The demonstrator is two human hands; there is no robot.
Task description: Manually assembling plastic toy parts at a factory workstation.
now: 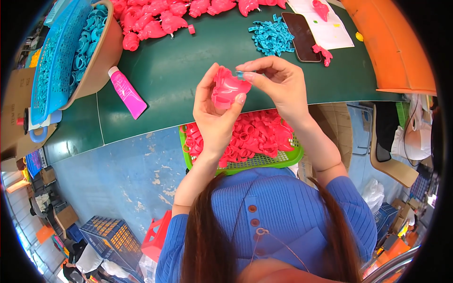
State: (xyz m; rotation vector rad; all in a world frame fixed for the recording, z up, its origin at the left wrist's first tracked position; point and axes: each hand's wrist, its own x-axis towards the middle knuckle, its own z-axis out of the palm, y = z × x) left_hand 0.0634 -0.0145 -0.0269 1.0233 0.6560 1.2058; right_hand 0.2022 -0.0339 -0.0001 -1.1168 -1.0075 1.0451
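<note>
So the green tabletop (179,70) is carrying pretty much everything here: a heap of pink moulded pieces (160,19) is sitting along its far edge, a tan basin (101,56) of blue clips is crowding the far left corner, and a green basket (283,158) of pink parts is hanging just under the near edge. The left hand (212,118) is curling around a pink shell (229,89), held above the near edge, while the right hand (278,85) is pinching a small blue clip (240,74) against its top. Looks like fitting is underway; next it'll probably need careful lining-up and a firm press.
</note>
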